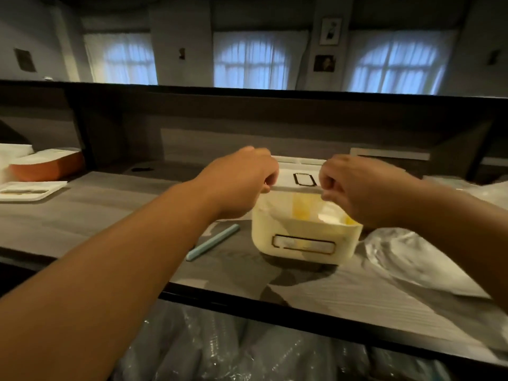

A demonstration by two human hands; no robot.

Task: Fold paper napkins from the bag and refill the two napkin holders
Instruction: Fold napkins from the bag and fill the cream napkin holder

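Note:
A cream napkin holder (302,243) with a framed label on its front stands on the grey counter (110,215); yellow and white paper shows inside it. Just above its rim a white napkin (291,188) stretches flat, seen nearly edge-on. My left hand (242,180) pinches its left end and my right hand (354,188) pinches its right end, both with fingers curled. A second white holder (302,167) with a black label frame stands right behind, mostly hidden by the hands. The clear plastic bag (406,257) lies crumpled to the right of the cream holder.
A pale blue stick (214,244) lies left of the cream holder. An orange container (46,167) and a flat white tray (30,188) sit at the far left. A dark raised ledge (247,92) runs behind. Plastic-wrapped stacks (247,353) fill the space below the counter's front edge.

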